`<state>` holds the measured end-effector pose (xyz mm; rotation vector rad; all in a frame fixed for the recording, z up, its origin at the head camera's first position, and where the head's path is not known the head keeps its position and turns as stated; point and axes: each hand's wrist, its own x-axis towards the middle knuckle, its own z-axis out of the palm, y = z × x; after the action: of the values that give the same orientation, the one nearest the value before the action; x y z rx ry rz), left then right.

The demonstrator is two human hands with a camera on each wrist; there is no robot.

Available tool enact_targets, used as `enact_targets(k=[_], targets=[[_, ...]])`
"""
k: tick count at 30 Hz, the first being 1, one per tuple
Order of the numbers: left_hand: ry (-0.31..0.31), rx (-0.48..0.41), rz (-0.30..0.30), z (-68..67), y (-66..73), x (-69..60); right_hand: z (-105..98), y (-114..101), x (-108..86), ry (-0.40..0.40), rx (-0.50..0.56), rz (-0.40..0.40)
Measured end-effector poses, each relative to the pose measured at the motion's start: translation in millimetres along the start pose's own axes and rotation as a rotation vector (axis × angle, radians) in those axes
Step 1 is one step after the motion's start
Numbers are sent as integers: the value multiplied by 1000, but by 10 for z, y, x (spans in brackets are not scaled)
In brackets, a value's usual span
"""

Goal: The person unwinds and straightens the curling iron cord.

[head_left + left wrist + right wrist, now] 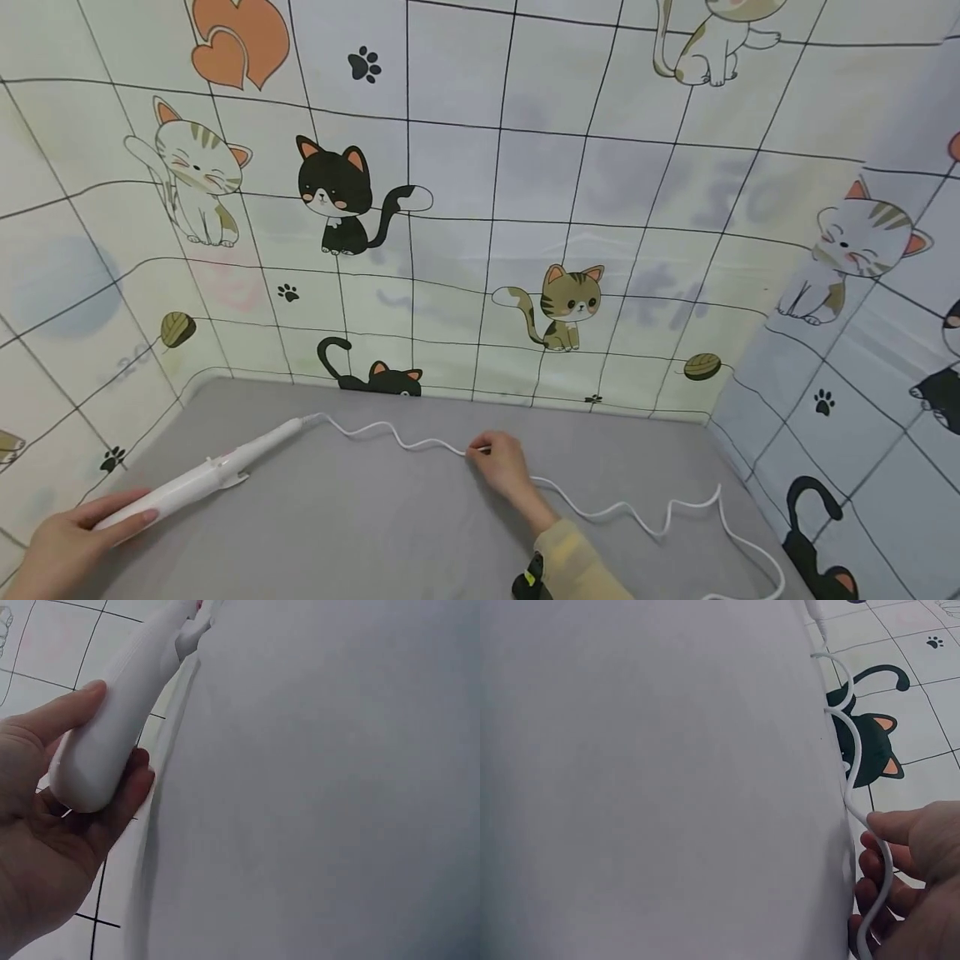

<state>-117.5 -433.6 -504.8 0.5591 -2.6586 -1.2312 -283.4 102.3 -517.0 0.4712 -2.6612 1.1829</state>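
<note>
My left hand (78, 542) grips the thick rounded end of a white curling iron (217, 471), thumb on one side and fingers on the other. The iron slants up and right over the grey surface, with a small lever near its middle. In the left wrist view, the iron (124, 712) lies between thumb and fingers of the hand (52, 832). From its thin far end runs a white power cord (375, 427). My right hand (501, 467) pinches this cord near the middle of the surface. The right wrist view shows the cord (856, 750) passing between thumb and fingers of the hand (922, 870).
A grey flat surface (360, 517) spreads beneath both hands. Behind and on both sides stand white walls with a black grid and printed cats (570, 308). The rest of the cord (622, 507) winds in loose waves to the front right.
</note>
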Motion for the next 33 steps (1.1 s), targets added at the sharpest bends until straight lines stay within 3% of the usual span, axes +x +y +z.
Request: enact_targets(k=[2, 4, 7, 13, 16, 22, 28, 30, 33], targets=[[39, 153, 85, -22, 31, -19, -16, 17, -11, -19, -2, -27], [54, 218, 139, -31, 54, -38, -38, 30, -27, -40, -1, -41], [45, 257, 175, -30, 69, -61, -76, 46, -64, -64, 2, -37], [-78, 317, 229, 5, 130, -26, -239, 53, -156, -118, -41, -51], [-78, 339, 257, 20, 134, -21, -351, 31, -201, -132, -26, -59], [-96, 359, 271, 14, 73, -9, -773, 54, -256, 14, -4, -35], [-140, 338, 182, 7, 132, -16, -1179, 189, -414, 47, -65, -20], [-91, 353, 185, 0, 203, -51, -1265, 233, -493, 39, -77, -8], [23, 360, 250, 13, 412, -119, -1390, 291, -596, 29, -97, -1]])
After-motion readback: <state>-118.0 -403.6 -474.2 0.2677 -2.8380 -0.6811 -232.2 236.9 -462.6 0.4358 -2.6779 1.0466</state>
